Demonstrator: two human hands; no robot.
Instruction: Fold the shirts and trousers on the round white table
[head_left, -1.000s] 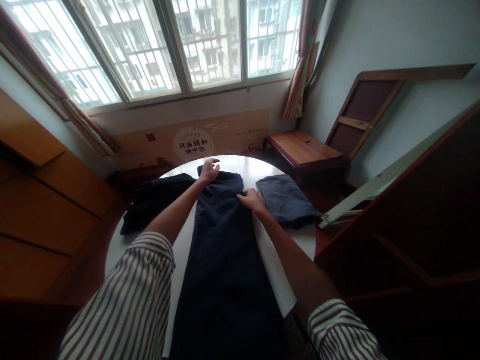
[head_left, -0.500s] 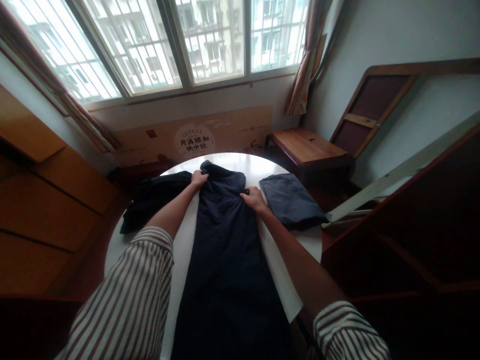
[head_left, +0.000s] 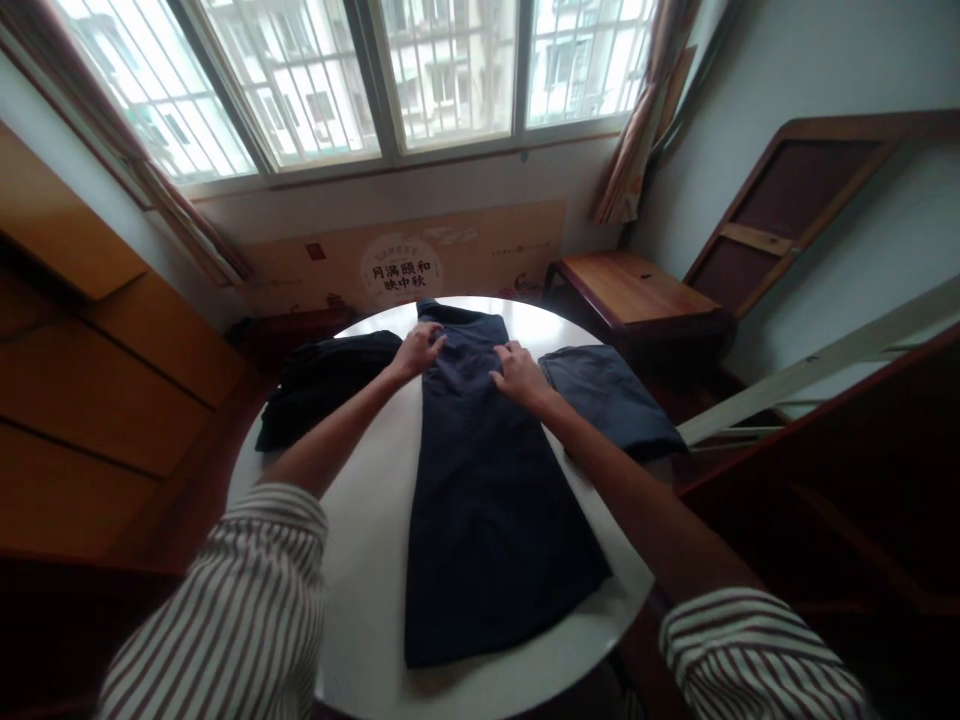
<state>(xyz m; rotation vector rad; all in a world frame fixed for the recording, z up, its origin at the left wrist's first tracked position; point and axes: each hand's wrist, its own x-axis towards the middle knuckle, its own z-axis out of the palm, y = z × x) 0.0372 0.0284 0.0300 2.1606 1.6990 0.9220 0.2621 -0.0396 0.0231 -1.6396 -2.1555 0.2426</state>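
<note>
A dark navy garment (head_left: 495,500), which looks like trousers folded lengthwise, lies long and fairly flat across the white round table (head_left: 360,560). Its narrower far end reaches the table's back edge, and the wider hem lies near the front. My left hand (head_left: 418,350) is at the left side of the far end, thumb and fingers apart. Opposite it, at the right side, my right hand (head_left: 521,375) has its fingers spread and slightly bent over the cloth. Neither hand grips a fold. Whether the fingertips touch the fabric is hard to tell.
A black folded garment (head_left: 330,385) lies at the table's left, and a grey-blue folded one (head_left: 611,395) at its right, partly over the edge. Beyond stand a low wooden table (head_left: 637,285) and a printed cardboard panel (head_left: 480,250). Wooden cabinets (head_left: 97,400) flank the left.
Both hands have let go of the navy garment's far end and their fingers have spread. Its near end, formerly running out of view, now lies on the table. The view has shifted slightly.
</note>
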